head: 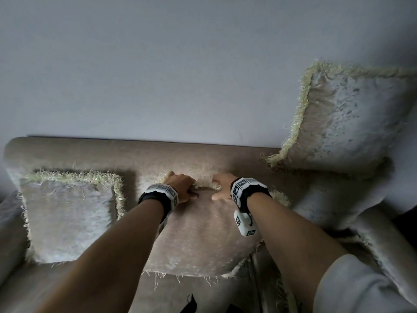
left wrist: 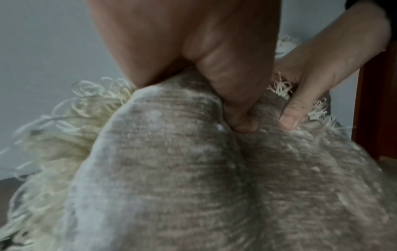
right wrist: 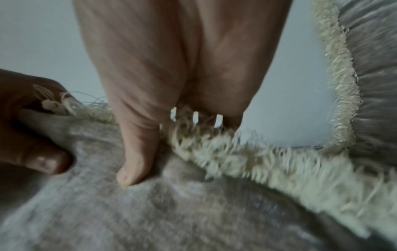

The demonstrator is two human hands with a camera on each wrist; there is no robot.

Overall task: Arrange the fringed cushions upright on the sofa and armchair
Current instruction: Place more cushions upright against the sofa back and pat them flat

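Observation:
A beige cushion with cream fringe (head: 198,236) leans against the sofa back (head: 135,152) in the middle of the seat. Both hands grip its top edge. My left hand (head: 180,186) has its thumb pressed into the front fabric and its fingers over the fringe; the left wrist view shows that thumb (left wrist: 240,108) dug into the cushion (left wrist: 193,178). My right hand (head: 222,187) holds the edge beside it, thumb (right wrist: 135,163) on the front of the cushion (right wrist: 193,212), fingers behind the fringe (right wrist: 236,152). A second fringed cushion (head: 67,218) stands upright at the left. A third (head: 343,118) leans high at the right.
The sofa stands against a plain pale wall (head: 180,64). Its rounded left arm (head: 9,222) and a padded arm (head: 388,251) at the right bound the seat. A small dark object (head: 190,304) lies at the seat's front edge. A grey sleeve (head: 361,288) covers my right upper arm.

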